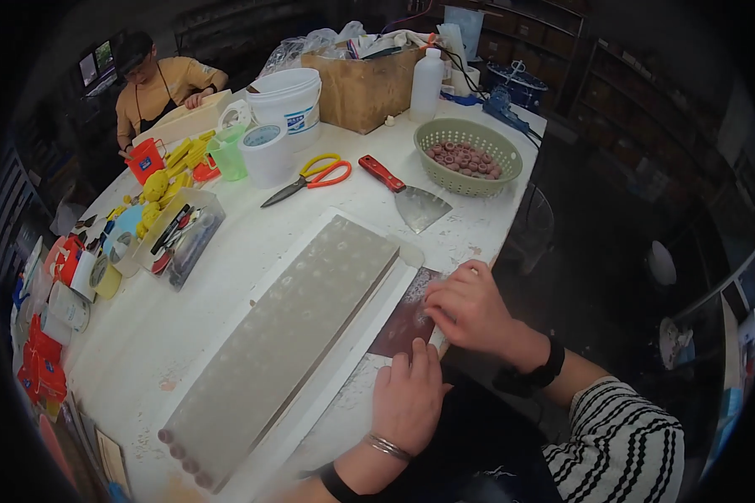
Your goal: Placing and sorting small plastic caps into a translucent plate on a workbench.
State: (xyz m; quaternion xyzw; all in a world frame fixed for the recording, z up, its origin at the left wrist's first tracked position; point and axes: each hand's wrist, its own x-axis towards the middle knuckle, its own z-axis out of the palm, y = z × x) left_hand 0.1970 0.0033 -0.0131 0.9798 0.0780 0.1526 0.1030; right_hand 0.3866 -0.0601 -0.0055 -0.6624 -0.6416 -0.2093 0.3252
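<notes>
A dark red-brown sheet (pixel 396 329), dusted with white and looking like sandpaper, lies at the table's right edge. My left hand (pixel 409 405) rests on its near corner with fingers stretched out. Over the sheet's right side my right hand (pixel 470 308) is closed, thumb and fingers pressed together; whatever they hold is hidden. Left of both hands stretches a long grey board (pixel 281 323) with pale round marks. A few small brownish-purple rings (pixel 190 465) sit in a row along its near end. Similar rings (pixel 466 161) lie in a green perforated basket (pixel 463 186).
Beyond the board are a scraper (pixel 404 194), scissors (pixel 310 179), a tape roll (pixel 267 159), a white bucket (pixel 285 105), a cardboard box (pixel 356 88) and a bottle (pixel 426 84). A plastic tool box (pixel 180 239) stands left. A person (pixel 164 92) works at the far left.
</notes>
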